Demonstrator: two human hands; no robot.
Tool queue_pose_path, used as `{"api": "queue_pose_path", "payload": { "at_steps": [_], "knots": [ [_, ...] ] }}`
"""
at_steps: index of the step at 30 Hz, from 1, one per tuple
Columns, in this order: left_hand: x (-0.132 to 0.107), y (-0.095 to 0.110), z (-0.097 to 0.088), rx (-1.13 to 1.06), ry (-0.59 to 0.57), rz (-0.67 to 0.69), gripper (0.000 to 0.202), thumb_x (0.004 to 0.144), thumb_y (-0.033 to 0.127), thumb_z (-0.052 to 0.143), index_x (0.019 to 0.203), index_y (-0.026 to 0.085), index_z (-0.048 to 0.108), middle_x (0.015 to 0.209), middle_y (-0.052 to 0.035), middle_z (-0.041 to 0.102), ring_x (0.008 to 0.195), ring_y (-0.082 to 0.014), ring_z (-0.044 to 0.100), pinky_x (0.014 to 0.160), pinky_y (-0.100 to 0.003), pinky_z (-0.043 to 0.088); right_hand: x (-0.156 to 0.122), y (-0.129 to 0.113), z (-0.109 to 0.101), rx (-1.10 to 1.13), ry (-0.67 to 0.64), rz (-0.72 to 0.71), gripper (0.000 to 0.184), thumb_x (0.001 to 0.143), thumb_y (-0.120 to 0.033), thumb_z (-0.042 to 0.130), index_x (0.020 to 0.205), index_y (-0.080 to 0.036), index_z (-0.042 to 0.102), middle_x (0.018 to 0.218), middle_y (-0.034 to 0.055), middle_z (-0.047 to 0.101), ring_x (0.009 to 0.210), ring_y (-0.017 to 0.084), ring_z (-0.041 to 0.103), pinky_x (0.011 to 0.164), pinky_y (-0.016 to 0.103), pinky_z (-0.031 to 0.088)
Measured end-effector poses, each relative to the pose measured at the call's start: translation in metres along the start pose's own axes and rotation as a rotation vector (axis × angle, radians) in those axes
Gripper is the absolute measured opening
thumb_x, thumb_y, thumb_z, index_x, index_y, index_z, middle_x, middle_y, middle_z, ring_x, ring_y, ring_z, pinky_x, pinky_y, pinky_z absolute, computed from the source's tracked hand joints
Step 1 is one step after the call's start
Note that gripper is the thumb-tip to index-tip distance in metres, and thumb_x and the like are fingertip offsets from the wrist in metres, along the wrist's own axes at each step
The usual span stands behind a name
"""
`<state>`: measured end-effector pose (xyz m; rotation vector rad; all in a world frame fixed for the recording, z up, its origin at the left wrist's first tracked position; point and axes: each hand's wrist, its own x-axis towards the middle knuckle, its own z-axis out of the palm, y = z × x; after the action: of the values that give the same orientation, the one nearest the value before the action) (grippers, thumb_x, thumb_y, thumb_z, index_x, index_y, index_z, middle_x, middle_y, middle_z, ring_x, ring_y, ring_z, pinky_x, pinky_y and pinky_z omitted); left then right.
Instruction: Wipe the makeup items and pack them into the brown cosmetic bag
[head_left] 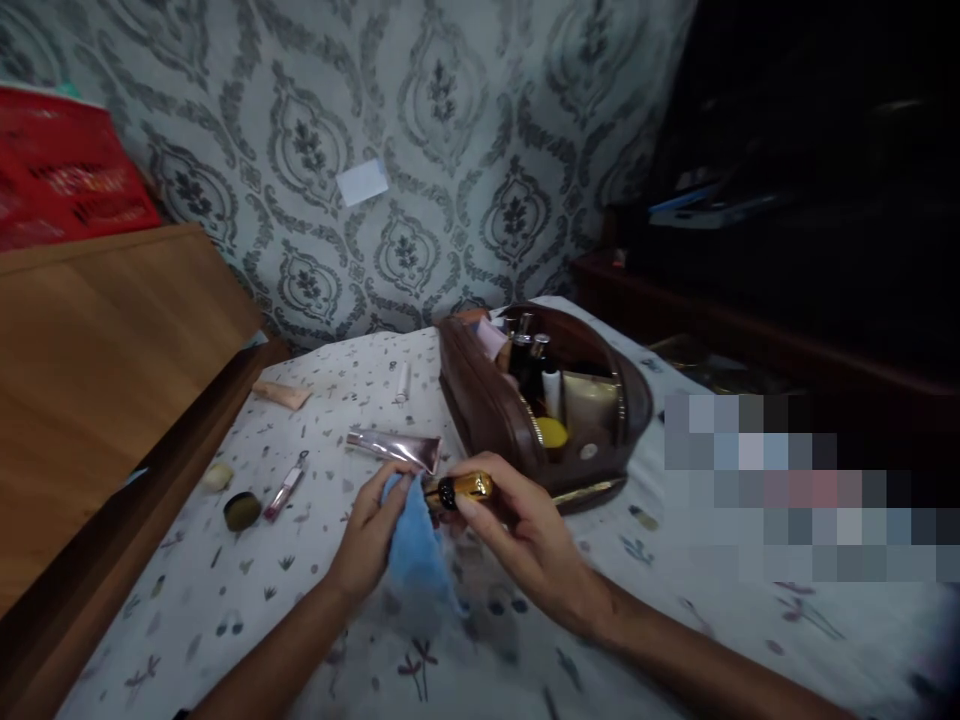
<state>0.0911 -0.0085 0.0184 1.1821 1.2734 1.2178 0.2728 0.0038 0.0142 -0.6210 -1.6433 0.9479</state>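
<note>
Left hand (369,535): near the centre, back of the hand turned up, fingers curled and closed in a grip, tips pointing far and right.
Right hand (529,535): just right of the left hand, thumb and fingers pinched together in a hold, tips pointing left.
Left forearm (277,650): bare, rising from the near left edge toward the centre.
Right forearm (712,665): bare, coming in from the near right corner.
Hands together: fingertips close, almost meeting.

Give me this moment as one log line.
left hand: holds blue cloth | right hand: holds gold bottle | brown pouch: open, behind hands | pink tube: on sheet
</note>
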Motion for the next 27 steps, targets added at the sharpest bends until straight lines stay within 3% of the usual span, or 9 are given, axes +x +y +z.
{"api": "queue_pose_path", "payload": {
  "at_steps": [4, 7, 9, 12, 15, 17, 20, 24, 27],
  "knots": [
    [-0.002, 0.014, 0.023, -0.217, -0.031, -0.159, 0.049, 0.069, 0.059, 0.079, 0.09, 0.016, 0.065, 0.072, 0.0005, 0.064, 0.061, -0.013, 0.057, 0.059, -0.023, 0.047, -0.011, -0.015, -0.014, -0.005, 0.062, -0.066, 0.014, 0.097, -0.024, 0.055, 0.109, -0.02, 0.061, 0.097, 0.005, 0.065, 0.088, 0.016, 0.067, 0.077, 0.026, 0.055],
    [-0.002, 0.024, 0.035, -0.167, -0.069, -0.144, 0.05, 0.069, 0.06, 0.078, 0.086, 0.016, 0.064, 0.068, 0.0008, 0.062, 0.056, -0.0113, 0.054, 0.054, -0.021, 0.045, -0.019, -0.022, -0.027, -0.029, 0.063, -0.126, 0.02, 0.096, -0.017, 0.056, 0.115, -0.021, 0.061, 0.103, 0.0056, 0.068, 0.095, 0.017, 0.067, 0.083, 0.029, 0.056],
    [0.001, 0.033, 0.038, 0.04, -0.121, -0.018, 0.04, 0.082, 0.056, 0.067, 0.087, 0.017, 0.064, 0.071, 0.0002, 0.062, 0.059, -0.0118, 0.055, 0.055, -0.021, 0.046, -0.022, -0.027, -0.039, -0.08, 0.061, -0.199, 0.026, 0.095, -0.015, 0.057, 0.119, -0.023, 0.06, 0.107, 0.0062, 0.068, 0.101, 0.018, 0.066, 0.087, 0.03, 0.056],
    [0.009, 0.047, 0.041, 0.514, -0.201, 0.433, 0.021, 0.098, 0.031, 0.047, 0.102, 0.019, 0.065, 0.09, -0.0036, 0.066, 0.08, -0.0154, 0.063, 0.069, -0.024, 0.051, -0.024, -0.038, -0.061, -0.163, 0.122, -0.248, 0.03, 0.094, -0.014, 0.058, 0.122, -0.025, 0.059, 0.11, 0.0063, 0.068, 0.103, 0.019, 0.066, 0.087, 0.032, 0.056],
    [0.022, 0.059, 0.043, 0.967, -0.229, 0.985, 0.036, 0.094, 0.008, 0.042, 0.122, 0.02, 0.062, 0.115, -0.0099, 0.065, 0.103, -0.0203, 0.063, 0.082, -0.029, 0.052, -0.016, -0.052, -0.085, -0.246, 0.263, -0.197, 0.024, 0.095, -0.018, 0.059, 0.117, -0.026, 0.061, 0.106, 0.0057, 0.066, 0.092, 0.018, 0.066, 0.077, 0.031, 0.057],
    [0.03, 0.063, 0.046, 1.218, -0.22, 1.211, 0.05, 0.089, 0.0, 0.042, 0.131, 0.021, 0.059, 0.126, -0.0121, 0.063, 0.106, -0.0227, 0.062, 0.079, -0.03, 0.053, -0.006, -0.062, -0.1, -0.301, 0.335, -0.146, 0.018, 0.094, -0.022, 0.06, 0.112, -0.024, 0.063, 0.102, 0.0055, 0.065, 0.084, 0.018, 0.066, 0.071, 0.031, 0.056],
    [0.038, 0.065, 0.048, 1.401, -0.23, 1.309, 0.06, 0.083, -0.005, 0.041, 0.135, 0.021, 0.057, 0.133, -0.0115, 0.062, 0.105, -0.0236, 0.063, 0.077, -0.032, 0.055, 0.014, -0.07, -0.117, -0.378, 0.332, -0.105, 0.012, 0.094, -0.025, 0.061, 0.105, -0.021, 0.065, 0.095, 0.0055, 0.065, 0.079, 0.018, 0.065, 0.067, 0.032, 0.054],
    [0.038, 0.064, 0.043, 1.364, -0.295, 1.286, 0.061, 0.083, -0.004, 0.041, 0.137, 0.021, 0.056, 0.138, -0.0105, 0.06, 0.107, -0.0232, 0.063, 0.081, -0.033, 0.056, 0.037, -0.066, -0.13, -0.512, 0.196, -0.067, 0.006, 0.091, -0.02, 0.062, 0.095, -0.02, 0.067, 0.086, 0.003, 0.065, 0.076, 0.016, 0.061, 0.066, 0.029, 0.05],
    [0.036, 0.059, 0.039, 1.329, -0.268, 1.248, 0.065, 0.085, -0.005, 0.04, 0.14, 0.026, 0.054, 0.142, -0.0064, 0.059, 0.105, -0.0193, 0.065, 0.08, -0.03, 0.056, 0.049, -0.059, -0.133, -0.57, 0.081, -0.005, 0.009, 0.089, -0.014, 0.062, 0.093, -0.018, 0.069, 0.084, 0.0011, 0.066, 0.071, 0.013, 0.059, 0.062, 0.026, 0.045]
  ]
}}
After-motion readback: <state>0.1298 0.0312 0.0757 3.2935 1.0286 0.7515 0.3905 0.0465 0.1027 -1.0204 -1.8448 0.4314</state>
